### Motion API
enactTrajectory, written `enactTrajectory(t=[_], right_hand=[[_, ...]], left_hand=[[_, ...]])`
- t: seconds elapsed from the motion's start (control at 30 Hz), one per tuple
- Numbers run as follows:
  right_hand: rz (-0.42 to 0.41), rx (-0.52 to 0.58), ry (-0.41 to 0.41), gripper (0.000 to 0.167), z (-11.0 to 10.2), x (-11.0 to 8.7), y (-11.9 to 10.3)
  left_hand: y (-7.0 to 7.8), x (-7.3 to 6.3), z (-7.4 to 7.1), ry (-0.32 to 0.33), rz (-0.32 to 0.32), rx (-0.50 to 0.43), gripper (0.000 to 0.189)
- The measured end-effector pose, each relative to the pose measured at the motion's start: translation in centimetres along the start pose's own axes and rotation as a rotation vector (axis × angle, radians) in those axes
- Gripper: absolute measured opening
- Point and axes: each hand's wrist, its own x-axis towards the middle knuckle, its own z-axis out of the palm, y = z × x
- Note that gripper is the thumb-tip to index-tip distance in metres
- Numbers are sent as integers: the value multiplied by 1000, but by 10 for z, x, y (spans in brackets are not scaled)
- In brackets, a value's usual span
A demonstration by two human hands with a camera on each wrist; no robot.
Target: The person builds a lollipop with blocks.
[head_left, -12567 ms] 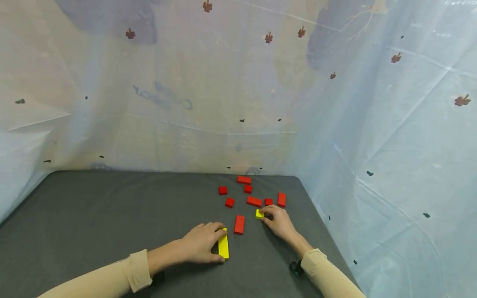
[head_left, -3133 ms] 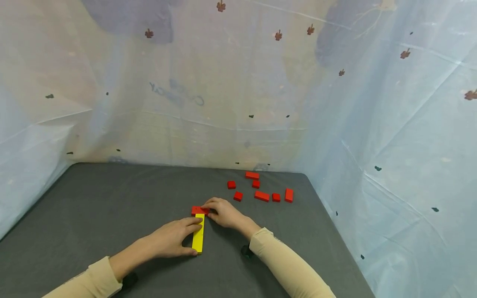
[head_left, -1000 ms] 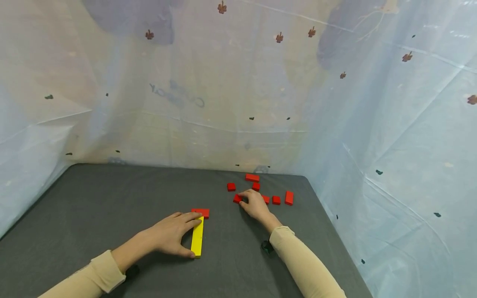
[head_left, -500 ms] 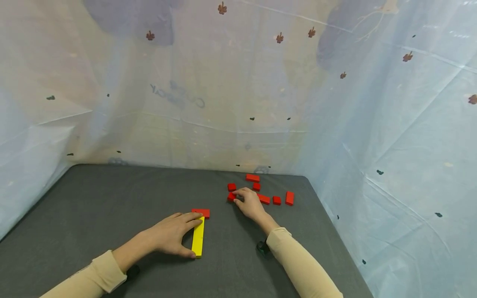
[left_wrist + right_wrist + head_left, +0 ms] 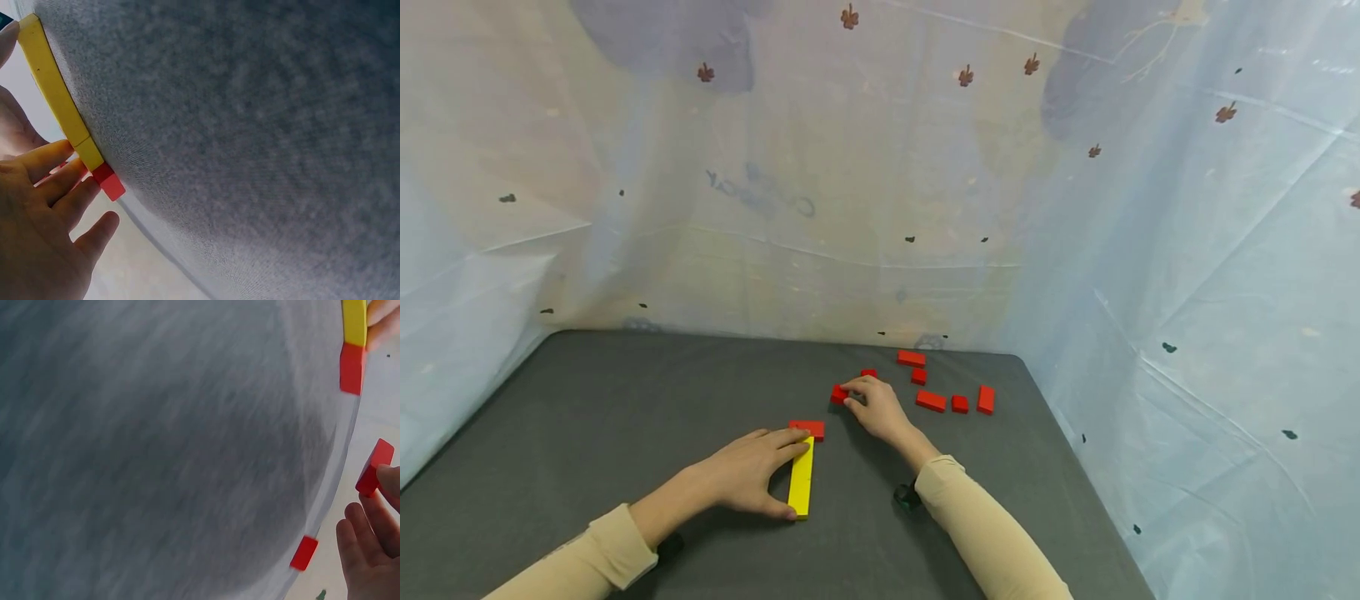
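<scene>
In the head view my left hand (image 5: 748, 472) spans a yellow bar (image 5: 801, 479), its thumb at the near end and its fingertips by the far end. A seam in the left wrist view shows a long yellow block (image 5: 53, 81) and a short yellow block (image 5: 88, 154) end to end. Against the short one lies a red rectangular block (image 5: 808, 429), set crosswise. My right hand (image 5: 880, 410) pinches a small red block (image 5: 839, 395) between thumb and fingers, beyond and right of that crosswise block. The right wrist view shows the pinched block (image 5: 375, 467) tilted.
Right of my right hand, several loose red blocks lie on the dark grey table, among them a long one (image 5: 931, 402) and a small one (image 5: 959, 404). Another small red block (image 5: 868, 373) is partly hidden behind that hand. Patterned sheeting (image 5: 775, 275) borders the table's back and right.
The yellow bar and the rectangular red block were moved left and joined into a T earlier. In the last second, my right hand took a small red block and carried it left; the left hand stayed.
</scene>
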Motion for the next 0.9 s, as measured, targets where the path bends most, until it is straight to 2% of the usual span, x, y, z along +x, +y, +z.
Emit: enactTrajectory(t=[0.37,0.9], right_hand=[[-42,15,-70,30,17,10,-22],[-89,-32,-168,29,33,19,-32]], left_hand=[[-1,0,-2,-3,2,1,103],[-2,0,-1,1,16,1,102]])
